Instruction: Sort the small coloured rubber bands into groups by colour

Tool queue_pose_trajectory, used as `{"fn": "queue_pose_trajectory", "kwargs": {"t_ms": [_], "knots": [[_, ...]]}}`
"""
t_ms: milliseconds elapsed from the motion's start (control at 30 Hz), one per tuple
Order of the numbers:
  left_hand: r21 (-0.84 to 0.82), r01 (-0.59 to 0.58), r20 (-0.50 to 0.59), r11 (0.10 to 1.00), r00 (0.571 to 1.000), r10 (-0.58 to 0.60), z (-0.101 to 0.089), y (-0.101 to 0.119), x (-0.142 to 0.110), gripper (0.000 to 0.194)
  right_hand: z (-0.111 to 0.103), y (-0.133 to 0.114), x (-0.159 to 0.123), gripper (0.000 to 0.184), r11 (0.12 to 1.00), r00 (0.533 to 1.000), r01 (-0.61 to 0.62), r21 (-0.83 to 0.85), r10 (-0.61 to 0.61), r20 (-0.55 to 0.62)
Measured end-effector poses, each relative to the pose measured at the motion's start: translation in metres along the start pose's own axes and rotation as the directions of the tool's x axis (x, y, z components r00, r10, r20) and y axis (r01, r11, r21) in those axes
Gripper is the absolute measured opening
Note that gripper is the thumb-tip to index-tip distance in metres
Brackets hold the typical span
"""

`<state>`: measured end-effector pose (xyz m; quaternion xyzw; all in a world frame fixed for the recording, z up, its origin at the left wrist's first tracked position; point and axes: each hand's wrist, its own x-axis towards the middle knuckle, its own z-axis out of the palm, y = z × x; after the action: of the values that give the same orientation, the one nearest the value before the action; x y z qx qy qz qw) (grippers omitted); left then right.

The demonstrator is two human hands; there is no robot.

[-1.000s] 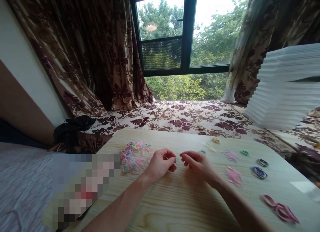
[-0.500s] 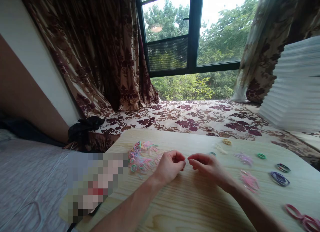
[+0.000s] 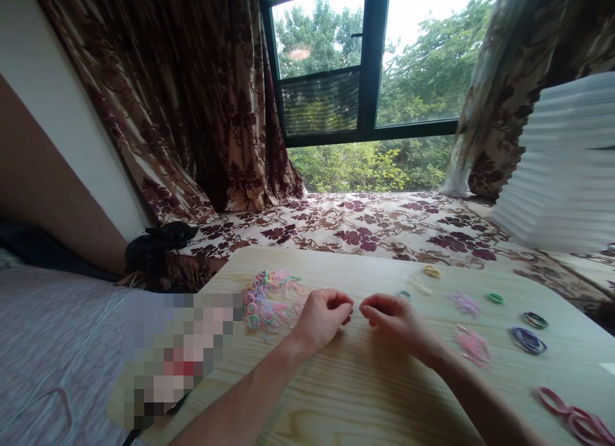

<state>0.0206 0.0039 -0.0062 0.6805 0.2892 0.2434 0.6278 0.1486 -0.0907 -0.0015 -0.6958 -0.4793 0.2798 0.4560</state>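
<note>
My left hand (image 3: 324,319) and my right hand (image 3: 398,321) face each other just above the wooden table, fingertips pinched and a small gap between them. Whatever they pinch is too small to make out. Left of my left hand lies a mixed heap of small coloured elastic bands (image 3: 269,305). Beyond my right hand are sorted groups: pale yellow bands (image 3: 421,284), lilac bands (image 3: 461,303) and pink bands (image 3: 472,345). A teal band (image 3: 403,295) lies just behind that hand.
Farther right on the table (image 3: 346,395) lie a yellow hair tie (image 3: 431,272), a green one (image 3: 495,298), dark blue ones (image 3: 528,340) and dusty pink ones (image 3: 553,401). A pixelated patch covers the table's left side. Behind is a flowered window seat (image 3: 355,222).
Both hands keep their pinched pose, with fingertips at nearly the same distance. The whole view has shifted slightly; the bands on the table look unmoved.
</note>
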Motion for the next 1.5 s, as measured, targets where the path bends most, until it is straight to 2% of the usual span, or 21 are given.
{"fn": "queue_pose_trajectory", "kwargs": {"t_ms": [133,267,400,533,633,867,1133,1300,1400,1500], "knots": [[0.017,-0.027,-0.025,0.999,0.999,0.028,-0.003,-0.004,0.003,0.013,-0.008,-0.002,0.001,0.029,1.0,0.998,0.004,-0.03,-0.006,-0.064],[0.073,-0.081,-0.038,0.994,0.996,0.084,-0.005,-0.004,0.004,0.014,-0.039,0.002,0.002,0.031,0.991,0.981,-0.016,-0.129,-0.009,-0.191],[0.164,-0.123,-0.082,0.979,0.987,0.138,-0.005,-0.003,0.003,0.015,-0.072,0.013,0.002,0.032,0.959,0.958,-0.137,-0.247,0.065,-0.28],[0.181,-0.129,-0.093,0.975,0.985,0.147,-0.005,-0.001,0.003,0.017,-0.084,0.021,0.001,0.031,0.894,0.953,-0.267,-0.361,0.188,-0.24],[0.175,-0.125,-0.084,0.977,0.986,0.141,-0.005,-0.001,0.003,0.017,-0.084,0.021,-0.001,0.029,0.849,0.947,-0.31,-0.427,0.238,-0.216],[0.164,-0.113,-0.074,0.98,0.989,0.127,-0.004,0.0,0.001,0.017,-0.079,0.017,-0.003,0.026,0.772,0.949,-0.312,-0.554,0.227,-0.218],[0.139,-0.11,-0.076,0.984,0.99,0.121,-0.004,-0.003,0.003,0.018,-0.082,0.022,-0.004,0.029,0.773,0.957,-0.279,-0.569,0.172,-0.235],[0.066,-0.067,-0.056,0.996,0.996,0.071,-0.004,-0.004,0.004,0.017,-0.082,0.018,-0.004,0.032,0.754,0.944,-0.301,-0.584,0.151,-0.292],[-0.03,-0.021,-0.034,0.999,0.999,0.02,-0.002,-0.001,0.002,0.017,-0.068,0.009,-0.003,0.033,0.829,0.967,-0.177,-0.53,0.045,-0.253],[-0.125,0.031,-0.005,0.992,0.999,-0.032,-0.001,0.004,0.0,0.018,-0.044,-0.002,-0.003,0.032,0.922,0.991,0.02,-0.386,-0.07,-0.115]]}}
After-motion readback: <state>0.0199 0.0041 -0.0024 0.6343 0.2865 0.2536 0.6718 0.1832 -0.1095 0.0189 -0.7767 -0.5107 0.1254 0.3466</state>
